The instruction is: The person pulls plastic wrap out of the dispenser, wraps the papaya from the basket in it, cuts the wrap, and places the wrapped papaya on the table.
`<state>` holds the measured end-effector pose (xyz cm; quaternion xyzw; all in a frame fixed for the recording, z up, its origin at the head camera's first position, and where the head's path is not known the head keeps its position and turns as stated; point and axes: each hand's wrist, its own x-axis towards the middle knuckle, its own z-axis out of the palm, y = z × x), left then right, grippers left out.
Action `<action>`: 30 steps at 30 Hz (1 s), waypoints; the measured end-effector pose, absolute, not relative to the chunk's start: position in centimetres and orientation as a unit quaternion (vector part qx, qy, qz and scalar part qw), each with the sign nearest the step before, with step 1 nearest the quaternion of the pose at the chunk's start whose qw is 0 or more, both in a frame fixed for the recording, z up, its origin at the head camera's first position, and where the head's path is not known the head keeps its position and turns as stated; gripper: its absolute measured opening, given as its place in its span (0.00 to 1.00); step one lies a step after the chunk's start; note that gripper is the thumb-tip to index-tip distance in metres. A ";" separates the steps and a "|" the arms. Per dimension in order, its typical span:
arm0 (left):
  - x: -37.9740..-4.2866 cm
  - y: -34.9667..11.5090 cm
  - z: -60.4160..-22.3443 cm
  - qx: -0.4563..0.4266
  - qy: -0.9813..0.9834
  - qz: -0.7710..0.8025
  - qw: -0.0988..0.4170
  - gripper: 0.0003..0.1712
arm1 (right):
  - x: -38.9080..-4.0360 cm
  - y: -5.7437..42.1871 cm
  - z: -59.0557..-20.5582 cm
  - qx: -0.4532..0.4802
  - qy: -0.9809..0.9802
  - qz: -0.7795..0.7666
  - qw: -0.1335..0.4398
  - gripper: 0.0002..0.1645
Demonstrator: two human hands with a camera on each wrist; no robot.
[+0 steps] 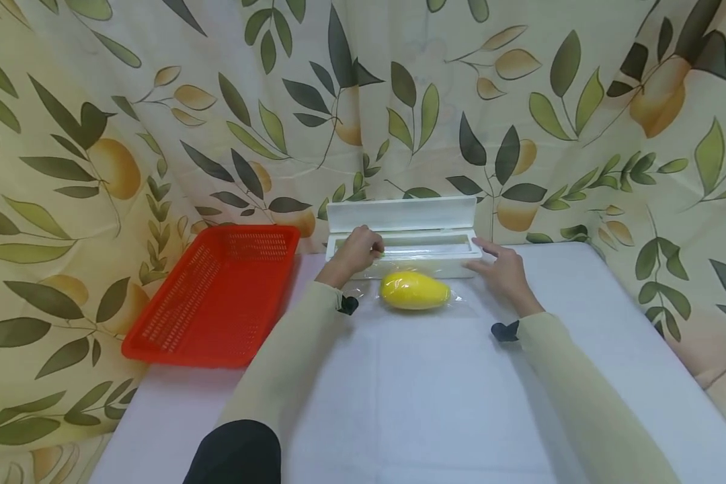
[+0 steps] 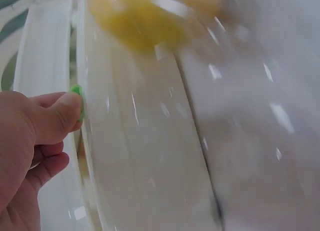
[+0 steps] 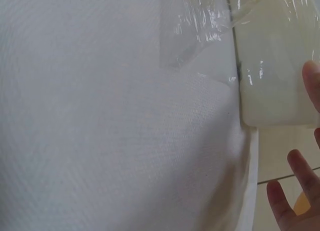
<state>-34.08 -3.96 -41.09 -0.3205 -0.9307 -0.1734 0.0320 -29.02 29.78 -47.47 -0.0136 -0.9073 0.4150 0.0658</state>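
Note:
A white cling film dispenser (image 1: 435,269) stands at the back of the table with its lid (image 1: 402,216) raised. My left hand (image 1: 357,250) is over its left part, thumb and finger pinching a small green slider cutter (image 2: 79,102) at the slot's edge. Clear cling film (image 2: 150,136) stretches over the dispenser's front onto the table. In front of the dispenser lies a yellow mango-shaped fruit (image 1: 415,290) with film around it. My right hand (image 1: 505,272) is at the dispenser's right end, its thumb (image 3: 312,81) against the front and its other fingers spread.
To the left stands a red plastic basket (image 1: 218,302) with perforated walls. A white cloth (image 1: 423,403) covers the table. Behind it hangs a curtain (image 1: 363,101) printed with leaves and fruit.

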 end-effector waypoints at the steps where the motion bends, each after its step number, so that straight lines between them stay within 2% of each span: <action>1: -34.0 -4.5 -41.0 -0.320 -0.931 -0.174 0.036 0.05 | -28.9 30.0 -47.4 -0.014 -0.908 0.414 0.068 0.48; 8: -33.9 -6.7 -41.2 -0.298 -0.939 -0.168 0.044 0.03 | -29.0 29.9 -47.5 -0.018 -0.907 0.417 0.058 0.48; 21: -32.3 -11.6 -40.7 -0.172 -0.961 -0.216 0.033 0.07 | -28.9 30.1 -47.3 -0.018 -0.906 0.418 0.062 0.49; 30: -32.7 -12.8 -41.2 -0.184 -0.956 -0.224 0.041 0.08 | -29.0 29.6 -47.3 -0.019 -0.906 0.420 0.055 0.49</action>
